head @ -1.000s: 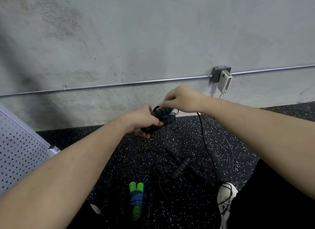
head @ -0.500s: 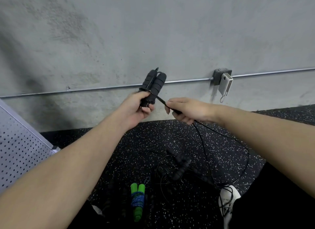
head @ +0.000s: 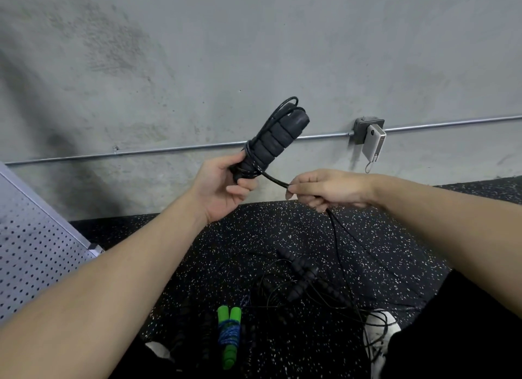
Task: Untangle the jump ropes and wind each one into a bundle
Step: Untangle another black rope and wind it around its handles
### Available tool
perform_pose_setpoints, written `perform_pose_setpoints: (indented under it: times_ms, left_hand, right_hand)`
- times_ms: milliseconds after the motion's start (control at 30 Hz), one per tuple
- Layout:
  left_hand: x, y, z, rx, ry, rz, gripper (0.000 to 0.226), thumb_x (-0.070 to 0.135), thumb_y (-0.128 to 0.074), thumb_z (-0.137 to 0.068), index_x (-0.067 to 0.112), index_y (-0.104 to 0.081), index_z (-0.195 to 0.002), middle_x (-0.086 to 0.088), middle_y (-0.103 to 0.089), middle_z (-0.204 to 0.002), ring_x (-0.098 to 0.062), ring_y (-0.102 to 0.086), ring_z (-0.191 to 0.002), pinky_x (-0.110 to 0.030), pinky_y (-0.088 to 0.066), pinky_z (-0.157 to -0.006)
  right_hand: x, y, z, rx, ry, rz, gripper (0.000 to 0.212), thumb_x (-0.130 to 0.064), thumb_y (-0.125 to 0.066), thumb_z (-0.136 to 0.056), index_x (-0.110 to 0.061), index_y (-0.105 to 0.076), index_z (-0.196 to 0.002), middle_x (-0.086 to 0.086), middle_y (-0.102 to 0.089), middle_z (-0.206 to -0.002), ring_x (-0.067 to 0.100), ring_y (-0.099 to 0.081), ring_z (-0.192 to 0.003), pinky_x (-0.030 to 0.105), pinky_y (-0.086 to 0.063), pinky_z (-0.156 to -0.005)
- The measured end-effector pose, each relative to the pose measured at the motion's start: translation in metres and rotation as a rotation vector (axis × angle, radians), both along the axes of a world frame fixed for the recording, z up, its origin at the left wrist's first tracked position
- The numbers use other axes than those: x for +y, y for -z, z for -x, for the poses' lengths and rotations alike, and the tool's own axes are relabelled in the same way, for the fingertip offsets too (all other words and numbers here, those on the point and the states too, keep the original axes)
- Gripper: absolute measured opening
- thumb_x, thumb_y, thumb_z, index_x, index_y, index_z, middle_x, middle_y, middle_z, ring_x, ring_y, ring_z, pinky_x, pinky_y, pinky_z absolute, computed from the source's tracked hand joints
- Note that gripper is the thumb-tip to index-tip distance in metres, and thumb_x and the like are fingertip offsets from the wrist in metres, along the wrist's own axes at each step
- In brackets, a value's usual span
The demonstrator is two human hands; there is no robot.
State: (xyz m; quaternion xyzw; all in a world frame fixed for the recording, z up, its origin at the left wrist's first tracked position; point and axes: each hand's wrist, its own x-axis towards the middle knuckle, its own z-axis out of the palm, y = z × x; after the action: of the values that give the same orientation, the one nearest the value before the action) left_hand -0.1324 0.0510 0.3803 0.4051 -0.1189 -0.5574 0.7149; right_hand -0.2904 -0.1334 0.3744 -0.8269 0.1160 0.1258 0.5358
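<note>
Two hands work one rope. At left, the left hand [head: 223, 185] grips the paired black foam handles [head: 269, 142], raised and tilted before the wall, cord turns around them. Rightward, the right hand [head: 327, 189] pinches the black cord [head: 278, 180], whose slack drops into the tangled ropes [head: 299, 279] on the floor [head: 381, 237]. Pulling the cord further could likely snag that tangle and loosen the wraps.

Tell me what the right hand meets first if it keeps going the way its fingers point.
The black handles gripped by the left hand: the right hand points left along the taut cord toward them. Depth looks matched, though uncertain.
</note>
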Motion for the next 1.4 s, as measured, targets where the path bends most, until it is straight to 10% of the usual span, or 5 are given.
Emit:
perform_pose_setpoints:
  times_ms: [133,267,600,767,1400]
  left_hand:
    - [0.009,-0.006,-0.002,-0.152,0.188,-0.071,0.024,0.016,-0.052,-0.089,0.007,-0.062,-0.109,-0.008,-0.060,-0.093,-0.007,-0.041,-0.044,-0.013,-0.029,-0.026]
    - [0.012,-0.008,0.002,-0.462,0.458,-0.252,0.038,0.012,-0.063,-0.084,0.014,-0.049,-0.119,-0.016,-0.062,-0.094,-0.013,-0.047,-0.048,-0.015,-0.035,-0.032]
    - [-0.007,0.001,0.025,-1.033,0.547,-0.604,0.025,0.012,-0.062,-0.098,0.020,-0.044,-0.113,-0.017,-0.059,-0.095,-0.015,-0.052,-0.052,-0.025,-0.044,-0.040]
    - [-0.012,0.007,0.020,-0.920,0.305,-0.604,0.067,0.009,-0.057,-0.100,0.045,-0.023,-0.144,-0.019,-0.057,-0.105,-0.016,-0.053,-0.050,-0.032,-0.053,-0.046]
    - [0.001,-0.009,-0.016,-0.076,-0.279,-0.206,0.008,0.010,-0.053,-0.099,0.004,-0.056,-0.103,-0.009,-0.057,-0.071,-0.010,-0.044,-0.045,-0.014,-0.037,-0.033]
  right_hand:
    - [-0.005,0.001,0.002,-0.040,0.052,0.270,0.035,-0.049,-0.054,-0.098,-0.018,-0.067,-0.087,-0.009,-0.047,-0.060,0.009,-0.043,-0.053,0.019,-0.041,-0.059]
    - [-0.011,-0.006,0.000,-0.189,0.083,0.240,0.023,-0.008,-0.059,-0.097,-0.009,-0.060,-0.075,0.001,-0.058,-0.069,-0.007,-0.055,-0.053,0.007,-0.044,-0.059]
    - [0.009,-0.009,-0.028,-0.182,0.184,0.541,0.013,-0.042,-0.082,-0.078,-0.031,-0.074,-0.075,-0.015,-0.069,-0.067,-0.007,-0.055,-0.061,0.015,-0.040,-0.059]
    - [0.023,-0.016,-0.033,-0.226,0.195,0.537,0.023,-0.039,-0.072,-0.090,-0.017,-0.077,-0.083,-0.013,-0.059,-0.054,-0.002,-0.045,-0.042,0.010,-0.030,-0.043]
    - [0.034,-0.014,-0.010,-0.157,0.086,0.085,0.033,-0.038,-0.041,-0.107,-0.021,-0.056,-0.083,-0.008,-0.037,-0.055,0.010,-0.031,-0.047,0.020,-0.027,-0.043]
